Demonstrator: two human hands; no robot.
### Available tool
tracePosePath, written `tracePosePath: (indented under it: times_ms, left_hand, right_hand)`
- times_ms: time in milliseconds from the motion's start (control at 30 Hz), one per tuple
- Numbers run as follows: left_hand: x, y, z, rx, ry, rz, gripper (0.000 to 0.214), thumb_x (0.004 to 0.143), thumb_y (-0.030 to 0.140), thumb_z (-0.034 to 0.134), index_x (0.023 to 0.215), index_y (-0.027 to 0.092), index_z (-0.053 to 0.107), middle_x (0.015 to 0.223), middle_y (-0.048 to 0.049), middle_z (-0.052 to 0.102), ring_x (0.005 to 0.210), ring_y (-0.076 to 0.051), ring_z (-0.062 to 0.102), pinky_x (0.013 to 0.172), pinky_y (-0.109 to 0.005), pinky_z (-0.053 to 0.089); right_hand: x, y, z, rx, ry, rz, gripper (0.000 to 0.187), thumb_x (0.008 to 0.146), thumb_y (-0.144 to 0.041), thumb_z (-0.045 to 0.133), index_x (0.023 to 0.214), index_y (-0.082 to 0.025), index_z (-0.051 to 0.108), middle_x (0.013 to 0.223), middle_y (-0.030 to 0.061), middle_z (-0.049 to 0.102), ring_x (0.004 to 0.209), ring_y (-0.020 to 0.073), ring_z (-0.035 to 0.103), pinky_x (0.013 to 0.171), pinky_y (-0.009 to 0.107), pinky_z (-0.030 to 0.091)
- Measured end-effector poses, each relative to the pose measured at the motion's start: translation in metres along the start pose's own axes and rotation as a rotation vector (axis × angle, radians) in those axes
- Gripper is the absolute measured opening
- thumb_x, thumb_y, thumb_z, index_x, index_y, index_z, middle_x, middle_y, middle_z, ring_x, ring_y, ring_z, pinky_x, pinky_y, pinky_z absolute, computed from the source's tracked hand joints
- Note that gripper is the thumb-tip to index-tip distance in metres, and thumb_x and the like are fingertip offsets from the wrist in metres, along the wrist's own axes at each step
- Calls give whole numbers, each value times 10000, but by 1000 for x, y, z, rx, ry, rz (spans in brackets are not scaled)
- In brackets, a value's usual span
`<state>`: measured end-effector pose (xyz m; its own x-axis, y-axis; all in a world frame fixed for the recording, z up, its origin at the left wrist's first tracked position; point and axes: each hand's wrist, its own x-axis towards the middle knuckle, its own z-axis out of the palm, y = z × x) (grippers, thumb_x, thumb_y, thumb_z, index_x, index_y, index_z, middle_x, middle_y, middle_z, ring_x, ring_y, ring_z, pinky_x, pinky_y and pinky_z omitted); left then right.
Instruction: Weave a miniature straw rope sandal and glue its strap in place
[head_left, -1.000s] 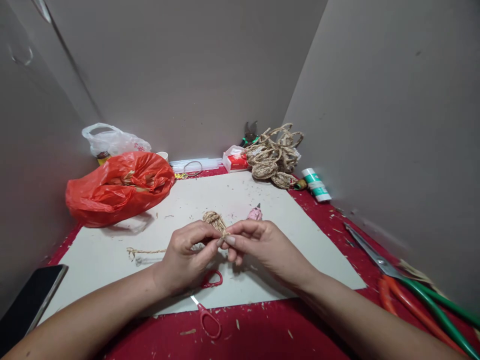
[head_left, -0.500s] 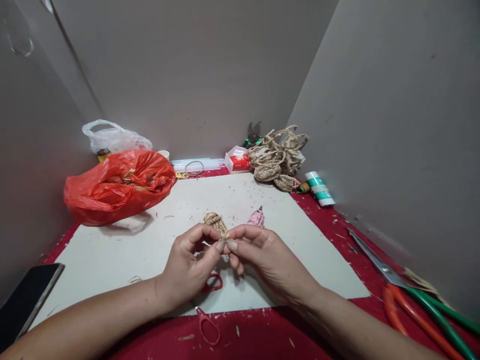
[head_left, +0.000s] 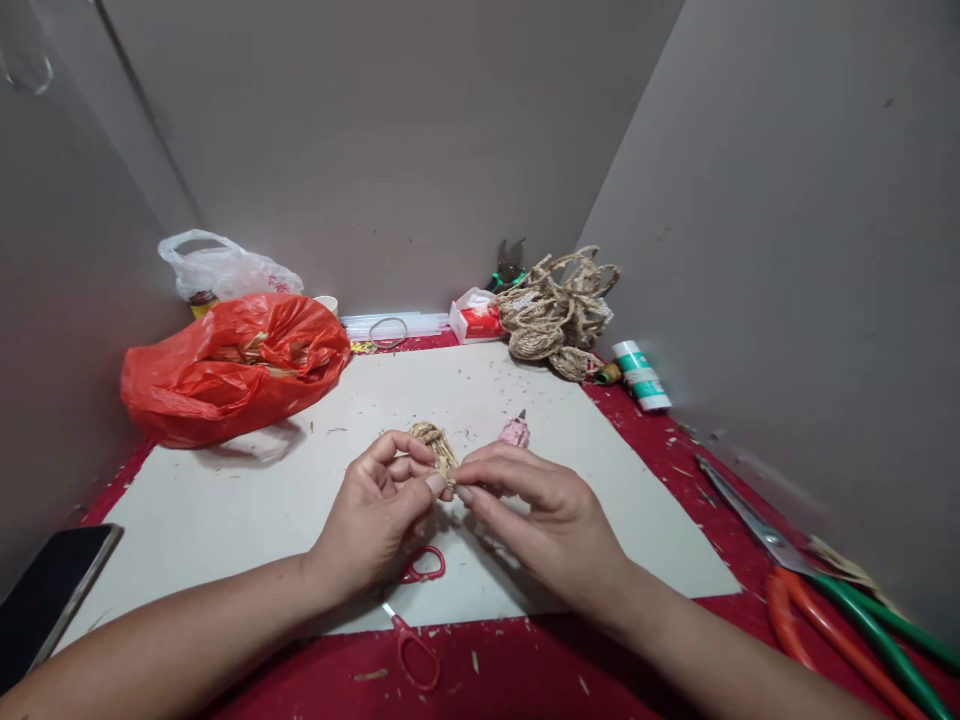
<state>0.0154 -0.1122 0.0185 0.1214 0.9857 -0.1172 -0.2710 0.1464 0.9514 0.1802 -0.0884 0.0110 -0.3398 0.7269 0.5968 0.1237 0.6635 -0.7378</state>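
Note:
A small piece of braided straw cord (head_left: 432, 438), looped at its top, stands up between my hands over the white board (head_left: 390, 390). My left hand (head_left: 382, 510) pinches its lower end between thumb and fingers. At that same end, the thumb and fingertips of my right hand (head_left: 540, 515) are pressed together on the cord. Just behind the right hand lies a pink-wrapped thing with a dark pointed tip (head_left: 516, 430). Red-handled scissors (head_left: 417, 655) lie below the left hand, partly hidden by it.
An orange-red plastic bag (head_left: 232, 390) with straw inside sits left, a phone (head_left: 56, 590) nearer. Coiled braided cord (head_left: 555, 310), a tissue pack (head_left: 474, 320) and pruning shears (head_left: 510, 262) stand behind. Large shears (head_left: 772, 540) and a green-and-white roll (head_left: 641, 376) lie right.
My left fingers have loosened and spread a little behind the cord's end. My right fingers have straightened, still pinching at the cord. The view has shifted slightly.

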Motion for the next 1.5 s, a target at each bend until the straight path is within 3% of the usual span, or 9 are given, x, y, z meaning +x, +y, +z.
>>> tracePosePath:
  times_ms: [167,367,567,800,1000,1267,1500]
  left_hand:
    - [2,1,-2,97,8,28,161,743,268,727,775,150,622,618,29,643,391,-6,347,369,-137,231]
    - [4,2,-7,147,-9,38,135,718,249,745,748,142,669,653,-2,663,564,-67,538,531,-170,403]
    - [1,2,-9,267,-68,64,145,768,269,683,790,127,675,587,18,579,499,-60,426,478,-186,343]
    - [-2,0,-11,675,-108,309,119,811,223,620,878,155,691,476,82,398,423,-58,282,412,-194,245]
    - [0,-4,-15,876,-121,604,106,865,203,583,889,159,676,617,15,599,492,-79,450,493,-210,376]
    - [2,-4,-17,817,-134,582,129,900,228,567,885,165,679,724,-20,691,590,-99,587,588,-220,466]
    - [0,-9,-16,747,-81,607,115,892,202,573,889,182,687,764,-23,706,627,-107,602,604,-228,478]
  right_hand:
    - [0,1,-2,-106,-13,-145,229,832,-9,573,913,-186,694,779,33,686,716,117,638,657,219,520]
    - [-3,3,-3,-187,-49,-179,186,859,-31,549,912,-168,664,781,47,683,717,138,635,649,260,530]
    - [-5,3,-3,-215,-73,-152,164,861,-23,543,887,-139,656,773,53,676,724,139,626,649,257,515]
    - [-5,0,-3,-220,-87,-76,148,861,-61,552,874,-184,632,777,34,674,728,151,627,648,275,511]
    - [-5,1,-4,-216,-67,-42,133,865,-83,567,880,-202,623,778,17,665,717,144,623,651,263,502]
    - [-5,0,-2,-166,6,103,89,819,-118,627,809,-206,639,712,-14,676,627,122,622,615,230,502]
    - [-1,-6,-1,124,-16,461,82,788,-259,677,757,-183,678,613,-5,646,522,118,569,509,238,473]
